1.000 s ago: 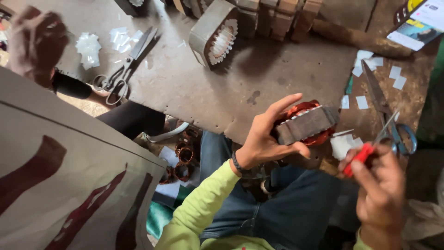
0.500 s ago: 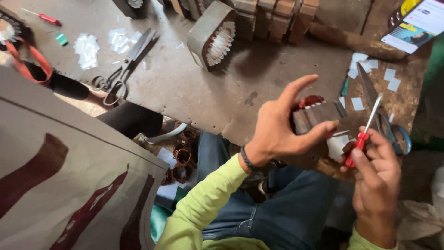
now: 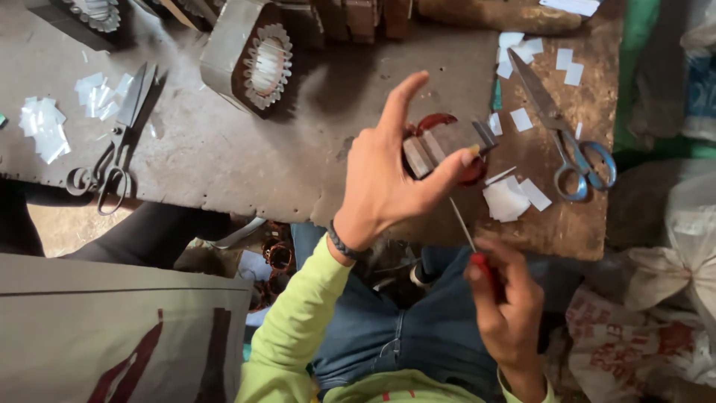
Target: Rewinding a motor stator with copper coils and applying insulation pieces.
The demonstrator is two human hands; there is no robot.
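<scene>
Screwdriver [image 3: 472,237] now lower; right hand [image 3: 507,306] grips its red handle, thin shaft slanting up-left toward copper-wound steel stator [image 3: 446,148] clasped by left hand [image 3: 388,175].

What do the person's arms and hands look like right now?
Both hands are bare, no gloves. The left hand has a dark beaded band at the wrist, above a lime-green long sleeve. The right hand shows a lime-green cuff.
</scene>
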